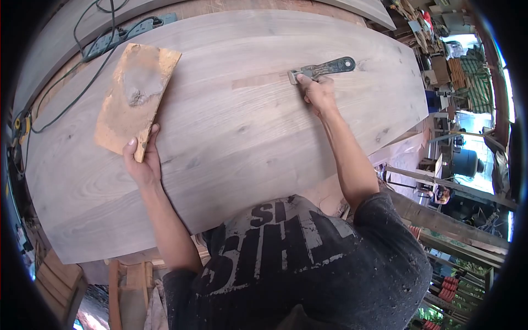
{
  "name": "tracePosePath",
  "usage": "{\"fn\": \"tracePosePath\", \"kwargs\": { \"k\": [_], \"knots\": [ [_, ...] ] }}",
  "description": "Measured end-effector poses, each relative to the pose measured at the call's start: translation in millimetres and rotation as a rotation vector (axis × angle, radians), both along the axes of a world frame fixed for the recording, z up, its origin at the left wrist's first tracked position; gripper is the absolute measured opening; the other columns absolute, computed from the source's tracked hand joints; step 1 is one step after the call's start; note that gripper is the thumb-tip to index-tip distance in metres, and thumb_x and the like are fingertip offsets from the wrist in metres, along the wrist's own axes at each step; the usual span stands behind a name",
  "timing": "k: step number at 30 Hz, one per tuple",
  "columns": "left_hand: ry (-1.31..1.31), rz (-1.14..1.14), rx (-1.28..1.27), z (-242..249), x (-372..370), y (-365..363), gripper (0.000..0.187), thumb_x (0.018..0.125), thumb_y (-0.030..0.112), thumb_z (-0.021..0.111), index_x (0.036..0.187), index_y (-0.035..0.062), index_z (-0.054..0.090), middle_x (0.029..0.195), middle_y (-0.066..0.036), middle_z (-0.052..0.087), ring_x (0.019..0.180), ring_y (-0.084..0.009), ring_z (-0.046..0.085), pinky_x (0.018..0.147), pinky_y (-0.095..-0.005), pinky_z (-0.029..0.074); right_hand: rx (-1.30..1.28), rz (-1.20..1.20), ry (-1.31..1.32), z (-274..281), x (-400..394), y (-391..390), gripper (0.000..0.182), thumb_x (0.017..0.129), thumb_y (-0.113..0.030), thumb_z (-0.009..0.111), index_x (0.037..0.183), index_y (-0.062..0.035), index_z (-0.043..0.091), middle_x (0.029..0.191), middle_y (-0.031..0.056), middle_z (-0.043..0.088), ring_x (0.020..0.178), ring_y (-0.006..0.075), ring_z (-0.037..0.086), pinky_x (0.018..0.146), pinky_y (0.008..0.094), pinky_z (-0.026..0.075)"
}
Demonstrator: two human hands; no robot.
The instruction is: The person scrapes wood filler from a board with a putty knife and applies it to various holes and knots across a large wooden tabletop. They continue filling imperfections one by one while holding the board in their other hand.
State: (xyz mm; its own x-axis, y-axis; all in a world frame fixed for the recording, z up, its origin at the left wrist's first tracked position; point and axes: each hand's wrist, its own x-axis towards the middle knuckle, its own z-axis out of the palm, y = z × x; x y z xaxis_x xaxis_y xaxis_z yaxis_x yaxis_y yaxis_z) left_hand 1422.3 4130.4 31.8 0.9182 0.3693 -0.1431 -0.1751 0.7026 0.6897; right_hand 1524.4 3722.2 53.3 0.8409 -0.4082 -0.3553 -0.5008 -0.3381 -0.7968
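Right grip (pixel 318 91): closed around the putty knife (pixel 322 68), far right on the tabletop (pixel 247 137).
Knife: lies left-right, blade left.
Left grip (pixel 142 159): holds the filler board's (pixel 135 99) near edge.

Views: 1, head-worn camera.
Position: on the person's head, above the near edge of the wooden tabletop (pixel 236 143).
Direction: forward and steeply down; the person's own chest and black shirt (pixel 297 258) fill the bottom of the frame.
Lens: wide fisheye, dark rounded corners, straight edges bowed.
Nearness: arm's length; left hand (pixel 142 162) and right hand (pixel 319 93) both inside the frame, forearms running up from the bottom.
Coverage: nearly the whole tabletop, with workshop clutter (pixel 456 71) at the right rim.
Shared field: not applicable, only 1 view.
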Motion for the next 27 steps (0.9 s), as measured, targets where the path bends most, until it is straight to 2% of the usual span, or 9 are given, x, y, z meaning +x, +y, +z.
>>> {"fn": "tracePosePath", "kwargs": {
  "k": [4,6,8,10,13,16,19,26,27],
  "knots": [
    [-0.013,-0.007,0.002,-4.4,1.5,1.9,0.059,0.086,0.011,0.051,0.138,-0.0071,0.031,0.123,-0.024,0.056,0.106,-0.037,0.062,0.096,-0.0496,0.053,-0.034,-0.018,-0.077,1.4,0.6,16.9,0.027,0.084,-0.021,0.074,0.087,0.0042,0.067,0.067,0.004,0.061,0.055,0.011,0.052,0.05,0.0287,0.042],
    [-0.005,-0.006,-0.004,-6.3,2.4,2.1,0.06,0.085,0.011,0.051,0.139,-0.0066,0.031,0.124,-0.024,0.055,0.107,-0.037,0.062,0.096,-0.0502,0.052,-0.242,0.09,-0.113,-8.4,2.2,22.4,0.026,0.084,-0.022,0.073,0.086,0.0038,0.067,0.068,0.0027,0.06,0.058,0.0092,0.051,0.052,0.0272,0.041],
    [0.012,-0.003,-0.009,-6.5,0.4,1.6,0.061,0.085,0.012,0.052,0.139,-0.0061,0.03,0.125,-0.024,0.054,0.107,-0.0371,0.061,0.096,-0.0508,0.052,-0.15,0.084,-0.132,-6.0,-0.4,33.1,0.029,0.083,-0.023,0.074,0.088,0.0044,0.068,0.071,0.0039,0.063,0.063,0.0091,0.053,0.056,0.027,0.043],
    [-0.017,-0.011,-0.033,-5.1,0.6,0.1,0.061,0.085,0.011,0.052,0.139,-0.0063,0.031,0.125,-0.024,0.055,0.107,-0.0371,0.062,0.096,-0.0512,0.052,-0.233,0.079,-0.032,-3.2,1.4,41.7,0.033,0.08,-0.027,0.072,0.096,0.0026,0.072,0.088,0.0179,0.072,0.081,0.0245,0.069,0.077,0.0344,0.052],
    [-0.019,-0.002,-0.02,1.6,1.5,-2.5,0.061,0.085,0.012,0.052,0.139,-0.0065,0.031,0.124,-0.024,0.056,0.104,-0.037,0.063,0.095,-0.0509,0.052,-0.2,0.157,-0.112,9.2,-6.0,62.2,0.029,0.08,-0.025,0.071,0.094,0.0011,0.073,0.085,0.0169,0.072,0.08,0.0228,0.069,0.076,0.0334,0.052],
    [-0.02,-0.022,-0.014,0.6,1.0,-2.3,0.062,0.084,0.013,0.052,0.139,-0.0067,0.031,0.12,-0.025,0.058,0.101,-0.037,0.064,0.094,-0.0509,0.051,-0.168,0.141,-0.186,-5.8,-4.8,73.5,0.026,0.081,-0.023,0.07,0.092,0.0006,0.073,0.084,0.0161,0.072,0.079,0.0211,0.069,0.075,0.0321,0.051],
    [-0.035,-0.024,-0.032,1.3,1.6,-3.3,0.061,0.084,0.013,0.052,0.138,-0.007,0.031,0.117,-0.026,0.059,0.098,-0.0373,0.065,0.094,-0.0509,0.051,-0.162,0.152,-0.195,1.7,-7.7,88.4,0.025,0.08,-0.021,0.07,0.092,0.0009,0.073,0.082,0.0159,0.072,0.077,0.0211,0.069,0.073,0.0316,0.052],
    [-0.023,-0.001,-0.051,-1.2,0.6,-2.5,0.059,0.084,0.012,0.051,0.137,-0.0078,0.033,0.116,-0.025,0.061,0.097,-0.0384,0.065,0.095,-0.0514,0.051,-0.105,0.236,-0.218,8.5,-11.3,129.1,0.02,0.08,-0.018,0.069,0.089,0.0005,0.073,0.079,0.0157,0.072,0.073,0.0217,0.069,0.071,0.0316,0.052],
    [-0.022,-0.024,-0.052,-4.5,0.0,0.0,0.06,0.084,0.012,0.051,0.138,-0.0053,0.032,0.121,-0.024,0.057,0.103,-0.0386,0.063,0.097,-0.0525,0.049,-0.11,0.249,-0.226,9.3,-13.6,136.8,0.02,0.08,-0.018,0.069,0.087,-0.0001,0.073,0.08,0.0159,0.072,0.074,0.0218,0.069,0.07,0.032,0.052]
  ]
}}
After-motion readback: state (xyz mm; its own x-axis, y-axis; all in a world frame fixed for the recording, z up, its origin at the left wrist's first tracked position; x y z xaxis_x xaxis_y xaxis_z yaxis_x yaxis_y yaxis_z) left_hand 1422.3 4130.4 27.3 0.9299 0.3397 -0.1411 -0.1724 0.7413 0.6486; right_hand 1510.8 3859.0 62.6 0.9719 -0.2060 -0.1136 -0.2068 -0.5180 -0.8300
